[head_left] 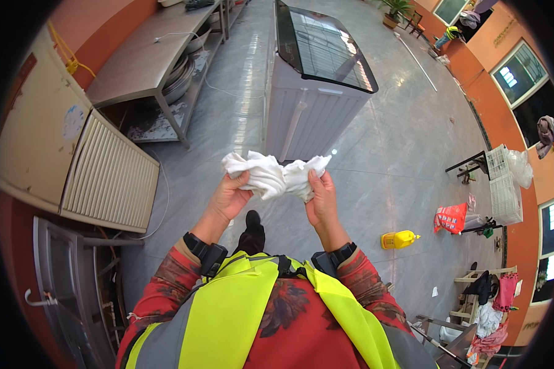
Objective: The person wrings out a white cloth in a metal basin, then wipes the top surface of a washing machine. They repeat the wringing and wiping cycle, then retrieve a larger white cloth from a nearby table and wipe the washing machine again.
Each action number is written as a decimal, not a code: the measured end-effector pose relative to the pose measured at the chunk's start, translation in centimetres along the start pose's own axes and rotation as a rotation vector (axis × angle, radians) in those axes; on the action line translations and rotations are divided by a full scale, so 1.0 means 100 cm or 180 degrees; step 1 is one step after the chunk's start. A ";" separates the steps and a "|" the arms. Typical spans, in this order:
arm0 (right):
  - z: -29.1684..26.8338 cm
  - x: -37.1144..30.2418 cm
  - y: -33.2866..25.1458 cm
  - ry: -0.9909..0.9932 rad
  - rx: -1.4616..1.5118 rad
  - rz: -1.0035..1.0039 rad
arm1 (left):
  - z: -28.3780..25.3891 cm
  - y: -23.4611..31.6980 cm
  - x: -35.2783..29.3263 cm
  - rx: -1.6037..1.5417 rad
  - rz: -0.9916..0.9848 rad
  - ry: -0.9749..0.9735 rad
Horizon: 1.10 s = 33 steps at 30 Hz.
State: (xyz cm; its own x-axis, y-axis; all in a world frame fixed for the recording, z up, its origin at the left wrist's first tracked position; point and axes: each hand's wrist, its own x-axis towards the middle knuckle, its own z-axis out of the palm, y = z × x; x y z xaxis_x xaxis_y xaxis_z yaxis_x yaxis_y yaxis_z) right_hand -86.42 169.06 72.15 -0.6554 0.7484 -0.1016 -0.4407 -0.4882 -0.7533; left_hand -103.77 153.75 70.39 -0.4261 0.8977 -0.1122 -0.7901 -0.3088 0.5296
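A bunched white cloth (258, 175) is stretched between my two hands at the centre, narrowed in its middle as if twisted. My left hand (229, 195) grips its left end, thumb on top. The other end is pinched in my right hand (322, 198), with the thumb pressed against the fabric. Just beyond the cloth stands a pale grey top-loading washing machine (314, 114) with a dark see-through lid (329, 46), which looks closed. Whether the cloth is wet I cannot tell.
To the left are a steel table (129, 64) with pans beneath, a beige louvred cabinet (108, 175) and a steel sink frame (55, 270). On the right stand a yellow bottle (399, 240), a red bag (450, 218), white crates (503, 187) and a rack with clothes (489, 320). A person (449, 34) is far off.
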 end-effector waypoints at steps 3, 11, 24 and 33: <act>0.001 0.063 -0.021 -0.0084 0.0121 -0.0027 | 0.006 0.019 0.070 -0.0348 0.0020 0.0008; 0.017 0.196 -0.111 -0.0135 0.0115 -0.0490 | 0.073 0.061 0.243 0.0127 0.0295 0.0642; -0.075 0.397 -0.175 0.0546 -0.1571 -0.0726 | 0.152 0.103 0.438 0.0633 0.0406 0.0444; -0.042 0.505 -0.203 -0.1328 -0.1023 0.0124 | 0.201 0.052 0.509 0.1775 0.0177 -0.0136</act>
State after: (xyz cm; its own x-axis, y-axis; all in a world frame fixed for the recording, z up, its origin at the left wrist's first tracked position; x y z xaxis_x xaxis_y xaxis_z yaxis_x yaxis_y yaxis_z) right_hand -107.97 218.62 79.54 -0.8848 0.4581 0.0845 -0.2438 -0.3007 -0.9220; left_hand -120.72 204.18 84.30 -0.4330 0.9003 -0.0436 -0.4095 -0.1534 0.8993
